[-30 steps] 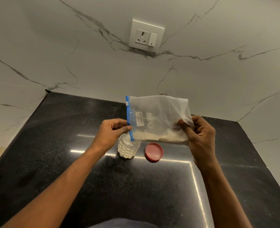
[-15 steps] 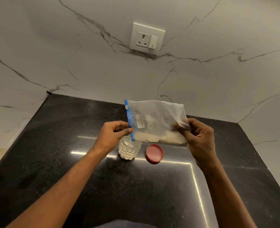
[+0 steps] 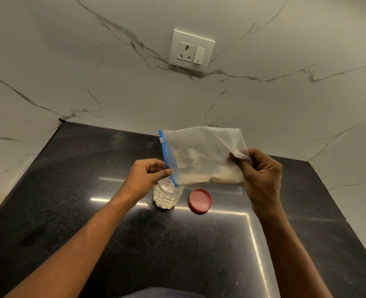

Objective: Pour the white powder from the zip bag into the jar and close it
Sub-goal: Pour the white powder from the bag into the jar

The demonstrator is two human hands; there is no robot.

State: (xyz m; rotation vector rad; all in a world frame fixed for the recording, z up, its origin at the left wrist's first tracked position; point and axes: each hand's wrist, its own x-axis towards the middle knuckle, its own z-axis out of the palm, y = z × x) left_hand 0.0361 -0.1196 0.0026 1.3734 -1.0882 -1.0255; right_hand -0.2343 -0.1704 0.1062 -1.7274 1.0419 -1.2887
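A clear zip bag [image 3: 201,153] with a blue zip strip is held sideways over the counter, white powder lying along its lower edge. My left hand [image 3: 147,175] pinches the zip end, whose lower corner dips into the mouth of a small clear jar [image 3: 166,195] with a scalloped wall and white powder inside. My right hand [image 3: 261,175] grips the bag's closed bottom end, raised to the right. The red lid [image 3: 200,200] lies flat on the counter just right of the jar.
The black granite counter [image 3: 91,211] meets a white marble wall at the back and both sides. A wall socket [image 3: 191,50] sits above the bag. Dark fabric shows at the bottom edge.
The bag has tilted slightly, its zip corner lowering toward the jar mouth while my right hand lifted the closed end a little. Jar and lid have not moved.
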